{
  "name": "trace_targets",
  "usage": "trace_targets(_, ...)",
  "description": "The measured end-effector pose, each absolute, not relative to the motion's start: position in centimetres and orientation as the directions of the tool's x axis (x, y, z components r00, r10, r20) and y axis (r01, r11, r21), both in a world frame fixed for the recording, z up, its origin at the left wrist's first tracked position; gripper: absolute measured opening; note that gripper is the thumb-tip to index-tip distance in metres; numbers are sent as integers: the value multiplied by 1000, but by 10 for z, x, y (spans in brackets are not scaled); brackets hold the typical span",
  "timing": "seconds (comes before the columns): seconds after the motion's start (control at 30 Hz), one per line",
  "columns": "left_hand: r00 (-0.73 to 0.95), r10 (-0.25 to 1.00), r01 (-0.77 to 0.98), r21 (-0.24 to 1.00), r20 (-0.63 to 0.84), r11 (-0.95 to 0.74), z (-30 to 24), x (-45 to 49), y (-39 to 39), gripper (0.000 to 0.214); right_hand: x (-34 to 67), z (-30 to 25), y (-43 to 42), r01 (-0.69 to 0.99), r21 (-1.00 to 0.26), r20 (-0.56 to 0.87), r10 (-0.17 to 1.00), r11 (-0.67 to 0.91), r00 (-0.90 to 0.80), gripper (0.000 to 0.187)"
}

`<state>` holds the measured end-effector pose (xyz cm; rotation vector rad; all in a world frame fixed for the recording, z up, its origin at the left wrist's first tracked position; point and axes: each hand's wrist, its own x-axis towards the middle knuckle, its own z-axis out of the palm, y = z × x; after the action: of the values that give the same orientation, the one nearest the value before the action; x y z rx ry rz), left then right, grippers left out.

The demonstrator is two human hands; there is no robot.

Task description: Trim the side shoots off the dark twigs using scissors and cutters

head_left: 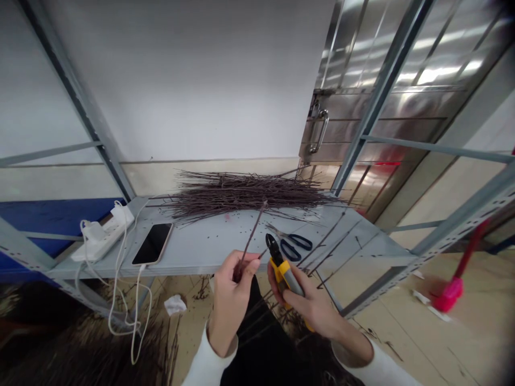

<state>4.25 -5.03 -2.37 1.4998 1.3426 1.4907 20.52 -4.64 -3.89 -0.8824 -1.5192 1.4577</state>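
Observation:
My left hand [233,289] is closed around a thin brown twig [253,230], which points up and away over the shelf's front edge. A short side piece of it sticks out past my thumb toward the right. My right hand [300,295] grips cutting pliers [286,271] with yellow and grey handles. Their dark jaws [272,245] are just right of the side piece; I cannot tell whether they touch it. Scissors [293,245] with dark blue handles lie on the shelf behind the pliers. A large heap of twigs [241,193] lies along the back of the shelf.
A phone [153,244] and a white power strip [107,230] with cables [120,300] occupy the shelf's left end. Several loose twigs [330,249] overhang the right front edge. Grey metal posts [378,102] frame both sides. Crumpled paper [175,305] and twig scraps lie on the floor.

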Motion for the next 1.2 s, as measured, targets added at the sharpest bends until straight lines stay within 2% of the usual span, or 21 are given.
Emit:
trace_targets(0.13,-151,944,221,940,295,-259,-19,43,-53,23,209,-29,-48,211,-930,210,905,301,-369,30)
trace_targets(0.33,-137,948,237,938,289,-251,-16,42,-55,23,213,-26,-45,356,-834,292,885,421,-362,32)
trace_targets(0.43,-128,949,241,937,288,-252,-13,41,-55,22,217,-31,-42,452,-742,356,862,495,-360,38)
trace_targets(0.5,-122,948,255,932,294,-256,-11,40,-54,21,220,-33,-39,513,-670,392,842,537,-370,36)
trace_targets(0.6,-113,943,282,920,312,-271,-8,38,-55,19,225,-31,-35,620,-563,391,837,547,-384,30)
trace_targets(0.67,-109,943,299,915,315,-271,-8,37,-56,19,228,-28,-32,699,-478,388,842,531,-374,34)
trace_targets(0.77,-106,949,333,910,297,-247,-8,39,-58,22,231,-26,-27,792,-320,449,819,520,-357,45)
trace_targets(0.9,-120,968,314,933,222,-175,-7,44,-61,27,229,-32,-23,849,-191,518,785,493,-339,39)
trace_targets(0.97,-124,974,283,948,190,-149,-7,45,-63,27,229,-36,-21,847,-194,551,769,495,-324,38)
trace_targets(1.03,-121,975,265,952,187,-150,-6,46,-64,26,228,-38,-21,820,-253,564,767,513,-306,38)
trace_targets(1.2,-113,961,269,939,251,-214,-4,48,-67,23,223,-32,-34,648,-555,480,837,521,-262,30)
